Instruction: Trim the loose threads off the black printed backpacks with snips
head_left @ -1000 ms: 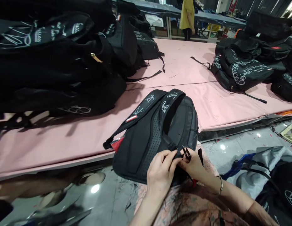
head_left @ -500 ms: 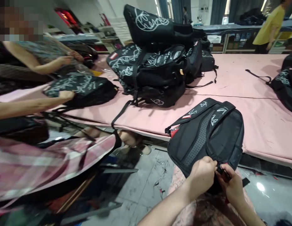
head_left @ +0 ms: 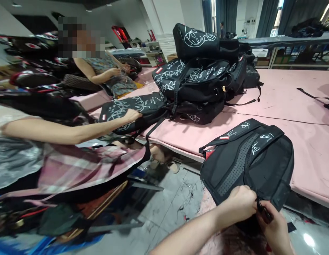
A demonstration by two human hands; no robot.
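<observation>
black backpack [head_left: 276, 173] against pink table [head_left: 294, 95] edge, left hand [head_left: 242, 202] closed on shoulder strap [head_left: 265, 141], fingertips hidden, right hand [head_left: 276, 222] gripping small dark tool [head_left: 265, 213], type too blurred to tell, backpack bottom behind hands

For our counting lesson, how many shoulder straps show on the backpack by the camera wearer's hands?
2: on the backpack, a labelled strap at picture left and another strap right of it, its lower end partly hidden.
</observation>
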